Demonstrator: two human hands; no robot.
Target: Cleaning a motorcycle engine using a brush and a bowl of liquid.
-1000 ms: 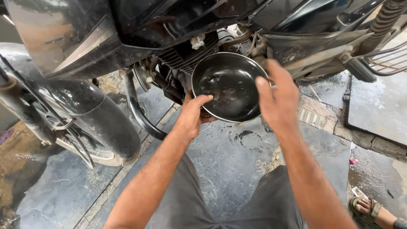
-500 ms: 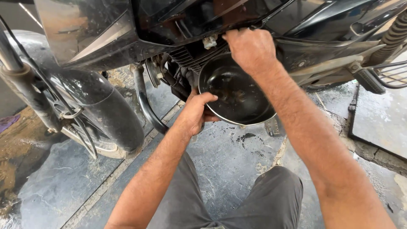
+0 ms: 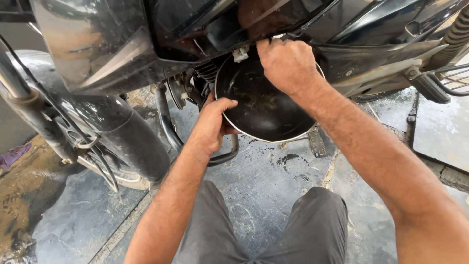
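A round black metal pan (image 3: 264,110) with oily residue inside sits tilted under the engine of a black motorcycle (image 3: 195,34). My left hand (image 3: 215,122) grips the pan's near-left rim, thumb over the edge. My right hand (image 3: 288,66) reaches above the pan's far rim, up against the underside of the engine. Its fingers are curled there, and what they touch is hidden behind the hand.
The front wheel and mudguard (image 3: 122,137) stand at the left, with a fork leg (image 3: 24,102) beside them. A footrest (image 3: 432,88) juts out at the right. The wet grey stone floor (image 3: 264,181) has dark oil spots. My knees in grey trousers (image 3: 293,230) are below.
My right hand has lifted from the pan's right rim up to the underside of the engine. My left hand stays on the rim, and the view has moved closer.
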